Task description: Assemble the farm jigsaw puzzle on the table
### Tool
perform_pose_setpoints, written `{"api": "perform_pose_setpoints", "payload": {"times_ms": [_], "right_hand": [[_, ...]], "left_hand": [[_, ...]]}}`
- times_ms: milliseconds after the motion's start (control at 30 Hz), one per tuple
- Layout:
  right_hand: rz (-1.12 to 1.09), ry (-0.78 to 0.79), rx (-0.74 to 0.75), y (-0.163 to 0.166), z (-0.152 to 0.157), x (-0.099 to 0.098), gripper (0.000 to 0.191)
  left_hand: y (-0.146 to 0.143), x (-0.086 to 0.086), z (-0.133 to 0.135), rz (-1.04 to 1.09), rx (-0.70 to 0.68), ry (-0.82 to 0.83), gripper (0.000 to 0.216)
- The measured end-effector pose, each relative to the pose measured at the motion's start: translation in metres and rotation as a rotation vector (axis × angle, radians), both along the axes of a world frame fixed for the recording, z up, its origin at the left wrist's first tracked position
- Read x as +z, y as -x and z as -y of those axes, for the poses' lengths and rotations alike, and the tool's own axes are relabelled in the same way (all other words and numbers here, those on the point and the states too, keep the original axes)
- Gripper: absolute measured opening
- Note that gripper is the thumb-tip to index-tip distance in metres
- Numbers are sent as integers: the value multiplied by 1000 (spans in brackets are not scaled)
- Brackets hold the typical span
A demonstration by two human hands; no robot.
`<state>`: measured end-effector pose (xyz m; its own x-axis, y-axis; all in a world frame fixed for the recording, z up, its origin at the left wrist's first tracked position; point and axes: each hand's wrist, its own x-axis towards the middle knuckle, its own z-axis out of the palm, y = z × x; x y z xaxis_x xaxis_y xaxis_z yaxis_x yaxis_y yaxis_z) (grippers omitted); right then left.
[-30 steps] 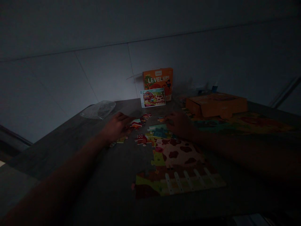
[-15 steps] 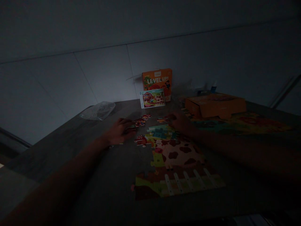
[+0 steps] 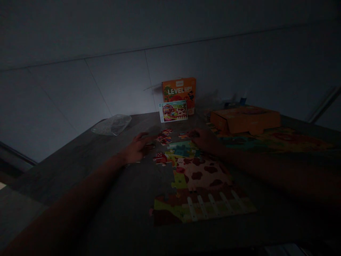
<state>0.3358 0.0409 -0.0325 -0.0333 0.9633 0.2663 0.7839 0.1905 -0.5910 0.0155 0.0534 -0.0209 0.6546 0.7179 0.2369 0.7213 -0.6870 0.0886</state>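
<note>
A partly joined jigsaw puzzle [image 3: 205, 174] with a spotted cow and a white fence lies on the dark table. My left hand [image 3: 135, 148] is left of it, palm down with fingers apart, the forefinger stretched to a loose red puzzle piece [image 3: 164, 139]. Another piece [image 3: 167, 131] lies just behind that one. Beyond the puzzle's far edge, my right hand [image 3: 204, 139] rests with bent fingers beside a loose piece [image 3: 184, 135]; darkness hides what its fingertips hold. A piece with a barn door [image 3: 159, 155] sits at the puzzle's left edge.
A picture card [image 3: 173, 111] leans on an upright orange box [image 3: 179, 89] by the wall. At the right, another orange box [image 3: 245, 119] rests on a colourful puzzle [image 3: 287, 138]. A clear plastic bag [image 3: 112, 125] lies at the back left. The light is very dim.
My left hand's forefinger has reached to the right, and the loose red piece has slid right, closer to the piece behind it. My right hand has barely moved.
</note>
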Motion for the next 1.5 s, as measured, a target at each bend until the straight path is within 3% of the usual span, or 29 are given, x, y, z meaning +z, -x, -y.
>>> {"api": "perform_pose_setpoints", "payload": {"times_ms": [133,267,333,467,600,733,833,1100,1200,1300,1400,1500], "right_hand": [[-4,8,6,0,0,-1,34],[17,2,0,0,2,0,33],[27,5,-5,0,2,0,33],[25,-12,18,0,2,0,32],[52,-22,23,0,3,1,33],[49,-11,26,1,4,3,34],[41,-6,20,1,3,1,34],[70,-27,28,1,5,2,34],[69,-16,21,1,6,3,33],[73,-17,18,1,5,2,31],[69,-33,28,0,2,-2,30],[61,-44,41,-1,-1,-4,32]], "left_hand": [[32,15,-10,-137,208,-98,50],[60,33,-8,-214,299,47,47],[60,34,-3,-181,226,88,51],[38,26,5,-147,0,111,38],[23,21,7,-190,-46,85,42],[36,22,0,-129,216,59,70],[49,20,-9,-59,377,168,81],[45,19,-9,60,398,241,84],[26,22,2,166,318,149,76],[0,20,14,255,94,90,52],[-21,11,20,213,-98,116,36],[-27,3,17,186,-175,103,31]]}}
